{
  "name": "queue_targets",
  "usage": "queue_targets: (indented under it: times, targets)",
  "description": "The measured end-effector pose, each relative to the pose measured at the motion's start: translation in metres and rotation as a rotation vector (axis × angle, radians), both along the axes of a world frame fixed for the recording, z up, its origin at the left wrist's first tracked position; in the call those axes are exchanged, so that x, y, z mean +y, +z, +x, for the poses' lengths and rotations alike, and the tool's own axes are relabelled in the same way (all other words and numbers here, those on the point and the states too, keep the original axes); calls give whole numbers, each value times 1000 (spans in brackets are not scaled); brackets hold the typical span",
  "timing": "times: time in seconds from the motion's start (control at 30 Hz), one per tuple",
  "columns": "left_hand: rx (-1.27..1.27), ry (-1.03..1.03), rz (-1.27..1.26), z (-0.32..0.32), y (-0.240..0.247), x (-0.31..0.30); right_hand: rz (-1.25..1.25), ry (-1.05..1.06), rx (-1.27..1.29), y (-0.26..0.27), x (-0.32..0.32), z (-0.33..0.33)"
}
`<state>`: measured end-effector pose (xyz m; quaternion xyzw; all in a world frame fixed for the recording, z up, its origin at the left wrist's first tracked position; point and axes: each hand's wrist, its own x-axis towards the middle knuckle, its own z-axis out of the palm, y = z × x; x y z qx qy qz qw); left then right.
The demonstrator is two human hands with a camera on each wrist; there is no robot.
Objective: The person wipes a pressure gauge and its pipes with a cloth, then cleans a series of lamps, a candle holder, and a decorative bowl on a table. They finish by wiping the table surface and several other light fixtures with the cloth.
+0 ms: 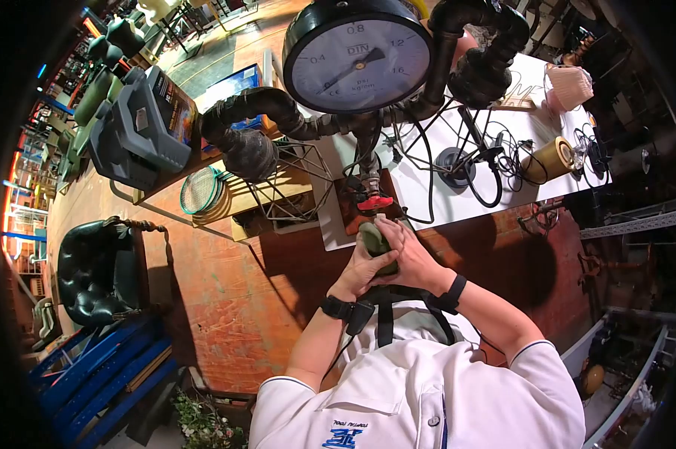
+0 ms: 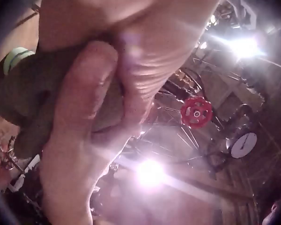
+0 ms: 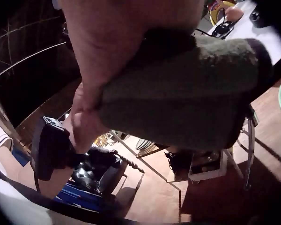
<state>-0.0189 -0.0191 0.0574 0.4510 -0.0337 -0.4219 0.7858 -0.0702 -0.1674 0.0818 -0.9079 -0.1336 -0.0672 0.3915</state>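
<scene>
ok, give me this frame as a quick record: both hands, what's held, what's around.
left hand: grips the green object from the near side
right hand: fingers curled over the same object
object: olive green, fuzzy surface, rounded end; what it is cannot be told
just beyond: red valve wheel, not touched
behind that: pressure gauge on black pipes
table: white table with loose cables
far side: green chair on the floor
</scene>
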Motion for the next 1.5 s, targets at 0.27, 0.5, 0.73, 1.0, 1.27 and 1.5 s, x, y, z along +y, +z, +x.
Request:
queue_targets:
  times: [0.27,0.5,0.73,1.0,1.27,1.5]
  targets:
    - [178,-28,-115,6,-6,23,101,52,167,-3,-17,-3]
    - [-348,-191,-49,6,24,26,406,-15,347,-21,-17,2]
    - [-869,-63,313,4,21,33,438,47,362,-18,-1,8]
    - [-892,20,348,1,38,36,72,45,236,-9,0,6]
    - [-1341,236,697,-3,13,33,150,99,195,-6,13,5]
    - [-1204,285,563,-8,21,31,89,-65,115,-11,19,4]
